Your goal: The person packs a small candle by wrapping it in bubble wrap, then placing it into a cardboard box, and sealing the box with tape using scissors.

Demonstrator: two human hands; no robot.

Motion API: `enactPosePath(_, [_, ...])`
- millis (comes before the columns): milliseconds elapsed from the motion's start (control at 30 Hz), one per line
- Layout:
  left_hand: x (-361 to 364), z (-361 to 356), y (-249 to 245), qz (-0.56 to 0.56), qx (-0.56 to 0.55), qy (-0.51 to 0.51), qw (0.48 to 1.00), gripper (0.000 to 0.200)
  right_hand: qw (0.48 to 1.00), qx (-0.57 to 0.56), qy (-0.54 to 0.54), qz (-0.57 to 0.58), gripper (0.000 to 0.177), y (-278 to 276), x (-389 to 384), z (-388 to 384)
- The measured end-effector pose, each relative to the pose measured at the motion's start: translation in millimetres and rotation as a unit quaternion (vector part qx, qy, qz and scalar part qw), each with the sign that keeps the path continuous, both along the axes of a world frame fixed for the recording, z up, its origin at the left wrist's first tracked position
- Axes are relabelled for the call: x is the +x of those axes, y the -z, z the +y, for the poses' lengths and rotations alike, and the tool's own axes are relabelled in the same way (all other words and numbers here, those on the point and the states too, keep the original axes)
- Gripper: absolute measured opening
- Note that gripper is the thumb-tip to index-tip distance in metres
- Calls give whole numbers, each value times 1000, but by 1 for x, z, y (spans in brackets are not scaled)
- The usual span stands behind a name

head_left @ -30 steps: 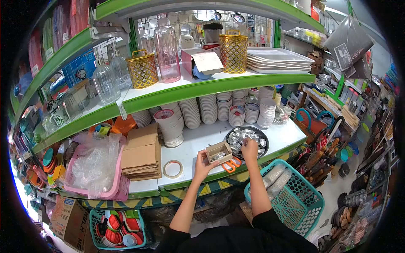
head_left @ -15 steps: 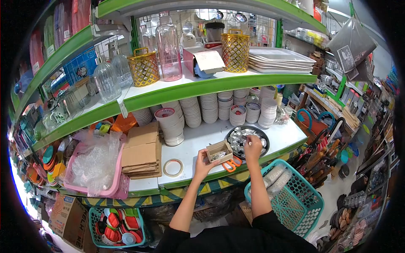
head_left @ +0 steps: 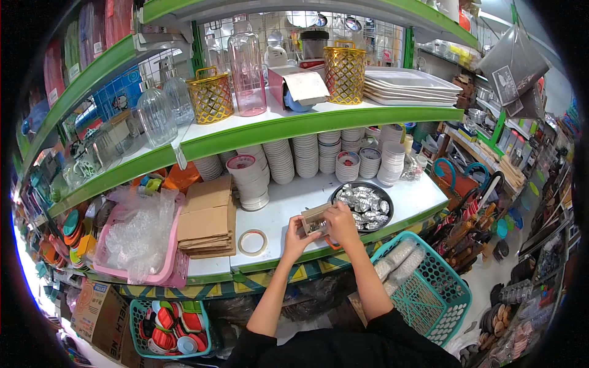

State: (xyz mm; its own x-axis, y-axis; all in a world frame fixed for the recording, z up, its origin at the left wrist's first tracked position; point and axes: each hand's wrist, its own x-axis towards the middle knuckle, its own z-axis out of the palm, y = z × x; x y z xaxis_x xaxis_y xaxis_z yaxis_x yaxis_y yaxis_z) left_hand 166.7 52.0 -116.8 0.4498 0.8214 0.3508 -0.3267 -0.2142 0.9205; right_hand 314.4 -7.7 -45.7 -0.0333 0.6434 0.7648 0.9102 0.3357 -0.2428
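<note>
My left hand (head_left: 295, 240) grips a small open cardboard box (head_left: 315, 219) by its left side, above the shelf's front edge. Inside the box lie small silver pieces, too small to name. My right hand (head_left: 342, 222) is at the box's right end, fingers closed; whatever they hold is hidden. Just behind it, a round black tray (head_left: 391, 211) contains several shiny silver pieces (head_left: 370, 202) that look ridged. Orange-handled scissors (head_left: 333, 245) lie beneath the box, mostly covered by my right hand.
A tape roll (head_left: 252, 243) and stacked flat cardboard (head_left: 207, 214) lie to the left, beside a pink basket (head_left: 169, 264) of bubble wrap. Stacked white bowls (head_left: 279, 162) line the back. A green basket (head_left: 457, 294) stands at lower right, below the green shelf edge (head_left: 325, 132).
My right hand has moved left from the black tray to the box, uncovering more silver pieces. The box has tilted slightly in my left hand, and the scissors are now mostly hidden.
</note>
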Motion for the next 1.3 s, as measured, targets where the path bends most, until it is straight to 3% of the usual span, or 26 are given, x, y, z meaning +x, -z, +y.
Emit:
enactPosePath(33, [0, 0, 0, -5, -2, 5, 1000, 64, 999, -8, 26, -46, 11, 0, -1, -2])
enactPosePath(367, [1, 1, 2, 2, -1, 2, 1000, 65, 999, -11, 51, -12, 18, 5, 9, -9])
enactPosePath(567, [-1, -1, -2, 0, 5, -2, 1000, 64, 986, 41, 6, 162, 15, 12, 24, -9])
enactPosePath(667, [-1, -2, -4, 9, 4, -1, 1000, 63, 956, 58, 94, 272, 12, 17, 39, -10])
enactPosePath(800, [0, 1, 1, 6, 10, -1, 1000, 63, 947, -6, 209, 243, 11, 22, 58, -19])
enactPosePath(1000, [-1, 0, -1, 4, 6, 0, 1000, 63, 951, -107, 253, 139, 23, 38, 74, -20])
enactPosePath(1300, [0, 2, 1, 7, 13, -3, 1000, 64, 944, -140, 265, 139, 18, 31, 68, -21])
